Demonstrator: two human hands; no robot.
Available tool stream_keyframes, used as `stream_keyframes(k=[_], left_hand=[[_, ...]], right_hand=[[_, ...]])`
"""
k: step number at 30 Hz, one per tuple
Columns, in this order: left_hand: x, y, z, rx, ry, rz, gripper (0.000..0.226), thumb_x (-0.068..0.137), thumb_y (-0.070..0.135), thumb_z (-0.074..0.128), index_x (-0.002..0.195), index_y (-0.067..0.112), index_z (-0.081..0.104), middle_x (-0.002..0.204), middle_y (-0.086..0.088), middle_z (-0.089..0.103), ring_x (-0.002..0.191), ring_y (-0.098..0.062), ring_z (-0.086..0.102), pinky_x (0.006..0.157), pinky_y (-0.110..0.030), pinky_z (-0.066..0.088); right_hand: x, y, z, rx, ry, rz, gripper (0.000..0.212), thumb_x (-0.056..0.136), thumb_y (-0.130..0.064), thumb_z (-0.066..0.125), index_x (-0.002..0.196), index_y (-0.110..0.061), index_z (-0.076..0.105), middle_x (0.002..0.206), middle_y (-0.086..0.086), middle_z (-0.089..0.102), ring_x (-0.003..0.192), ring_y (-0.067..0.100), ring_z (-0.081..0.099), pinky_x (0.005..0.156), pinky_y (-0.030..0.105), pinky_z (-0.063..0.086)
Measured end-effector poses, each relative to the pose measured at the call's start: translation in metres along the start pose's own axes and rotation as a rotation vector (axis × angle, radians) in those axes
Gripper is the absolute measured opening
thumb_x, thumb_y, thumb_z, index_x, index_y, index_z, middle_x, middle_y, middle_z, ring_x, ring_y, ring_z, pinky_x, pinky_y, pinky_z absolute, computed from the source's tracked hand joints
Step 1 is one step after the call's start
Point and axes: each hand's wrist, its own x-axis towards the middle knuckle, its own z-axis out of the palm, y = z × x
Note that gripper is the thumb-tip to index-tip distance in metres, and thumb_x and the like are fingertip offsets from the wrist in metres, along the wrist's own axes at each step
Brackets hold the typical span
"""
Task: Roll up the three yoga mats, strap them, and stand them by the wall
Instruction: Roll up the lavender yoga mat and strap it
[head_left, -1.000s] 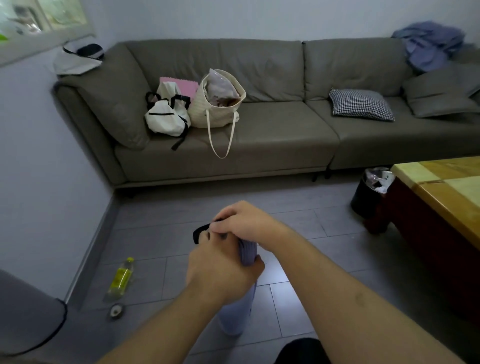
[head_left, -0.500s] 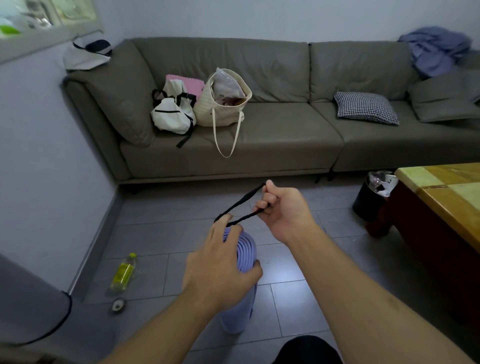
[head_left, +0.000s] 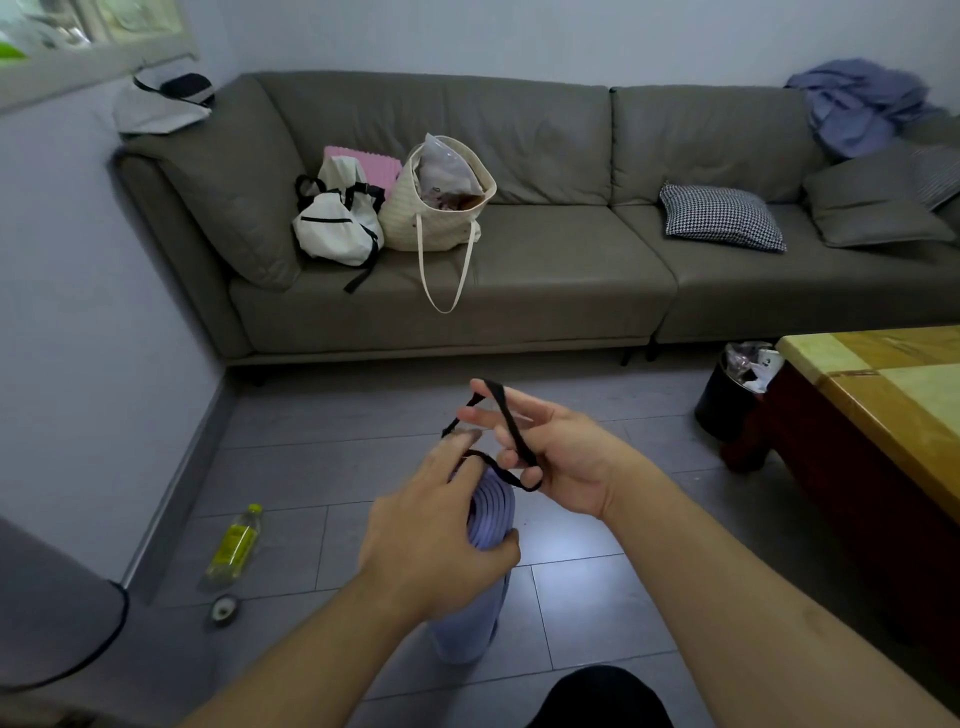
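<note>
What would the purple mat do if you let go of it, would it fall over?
Probably yes. The rolled purple mat stands on end on smooth floor tiles, tall and narrow, steadied by the left hand. No strap is round it yet; the black strap is looped over the right hand. Released, it might loosen, tip, then roll.

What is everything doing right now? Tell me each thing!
Purple mat: rolled, upright on the floor, not strapped.
Black strap: looped over the right hand's fingers.
Left hand: grips the mat's top.
Right hand: fingers spread inside the strap.
Bottle: lying on the floor.
Tote bag: open, on the sofa.
</note>
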Motion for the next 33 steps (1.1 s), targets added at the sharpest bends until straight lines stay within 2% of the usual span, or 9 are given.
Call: stream_keyframes(k=[3, 7, 13, 16, 19, 22, 24, 30, 33], left_hand=[[0.0, -0.007, 0.0, 0.023, -0.012, -0.029, 0.076, 0.079, 0.081, 0.047, 0.145, 0.043, 0.04, 0.169, 0.025, 0.008, 0.142, -0.003, 0.04, 0.083, -0.025, 0.051], [0.003, -0.022, -0.004, 0.067, -0.034, -0.064, 0.076, 0.08, 0.082, 0.043, 0.144, 0.042, 0.038, 0.143, 0.024, 0.039, 0.129, -0.005, 0.043, 0.076, -0.024, 0.041], [0.025, -0.034, -0.014, 0.056, -0.09, -0.143, 0.078, 0.087, 0.073, 0.058, 0.152, 0.034, 0.038, 0.137, 0.014, 0.045, 0.119, -0.009, 0.045, 0.086, -0.029, 0.049], [0.042, -0.031, -0.025, 0.073, -0.088, -0.2, 0.079, 0.086, 0.071, 0.059, 0.153, 0.032, 0.041, 0.141, 0.011, 0.045, 0.124, -0.014, 0.046, 0.09, -0.036, 0.051], [0.049, -0.024, -0.032, 0.127, -0.12, -0.232, 0.062, 0.091, 0.06, 0.058, 0.145, 0.033, 0.044, 0.14, 0.009, 0.044, 0.124, -0.02, 0.046, 0.081, -0.038, 0.048], [0.046, -0.03, -0.023, 0.151, -0.14, -0.251, 0.036, 0.101, 0.036, 0.055, 0.135, 0.027, 0.046, 0.133, 0.003, 0.044, 0.115, -0.024, 0.047, 0.073, -0.04, 0.048], [0.042, -0.037, -0.017, 0.119, -0.143, -0.275, 0.038, 0.105, 0.033, 0.054, 0.14, 0.024, 0.043, 0.134, 0.001, 0.043, 0.116, -0.023, 0.046, 0.073, -0.038, 0.046], [0.047, -0.057, -0.027, 0.014, -0.251, -0.267, 0.041, 0.097, 0.042, 0.061, 0.136, 0.031, 0.052, 0.133, 0.003, 0.048, 0.116, -0.024, 0.053, 0.084, -0.043, 0.052], [0.048, -0.065, -0.044, -0.464, -0.243, -0.312, 0.018, 0.095, 0.034, 0.065, 0.112, 0.033, 0.064, 0.111, 0.005, 0.069, 0.103, -0.019, 0.067, 0.079, -0.045, 0.057]], right_hand=[[0.005, 0.008, -0.013, 0.085, 0.169, -0.001, 0.041, 0.104, -0.02, 0.064, 0.141, -0.037, 0.058, 0.129, 0.007, 0.075, 0.057, 0.009, 0.048, 0.041, 0.016, 0.033], [-0.003, 0.01, -0.027, -0.152, 0.345, 0.033, 0.045, 0.097, -0.027, 0.077, 0.14, -0.026, 0.063, 0.12, 0.008, 0.077, 0.076, 0.02, 0.068, 0.053, 0.027, 0.051], [-0.02, 0.023, -0.007, -0.572, 0.072, 0.07, 0.1, 0.083, -0.008, 0.089, 0.16, -0.045, 0.037, 0.15, -0.009, 0.053, 0.121, 0.02, 0.067, 0.092, 0.045, 0.064], [-0.02, 0.023, 0.012, -0.92, 0.004, 0.045, 0.102, 0.076, -0.024, 0.096, 0.159, -0.037, 0.038, 0.154, -0.011, 0.051, 0.132, 0.014, 0.057, 0.097, 0.033, 0.058], [-0.012, 0.024, 0.036, -1.033, 0.028, -0.139, 0.082, 0.069, -0.025, 0.1, 0.135, -0.033, 0.052, 0.125, -0.014, 0.064, 0.112, -0.005, 0.061, 0.082, 0.008, 0.049], [0.008, 0.031, 0.055, -1.2, 0.042, -0.217, 0.152, 0.057, -0.041, 0.105, 0.168, -0.019, 0.004, 0.168, -0.004, 0.029, 0.152, 0.009, 0.033, 0.117, 0.02, 0.038], [0.016, 0.038, 0.068, -1.31, 0.0, -0.187, 0.169, 0.054, -0.05, 0.104, 0.165, -0.022, -0.02, 0.174, -0.01, -0.007, 0.162, 0.018, 0.008, 0.128, 0.038, 0.028], [0.038, 0.058, 0.076, -1.275, 0.072, -0.127, 0.166, 0.055, -0.057, 0.101, 0.159, -0.042, -0.028, 0.166, -0.024, -0.012, 0.156, 0.029, 0.026, 0.117, 0.054, 0.044], [0.046, 0.06, 0.07, -1.316, 0.153, -0.197, 0.143, 0.069, -0.056, 0.09, 0.166, -0.034, -0.012, 0.163, -0.012, 0.008, 0.146, 0.028, 0.038, 0.111, 0.047, 0.049]])
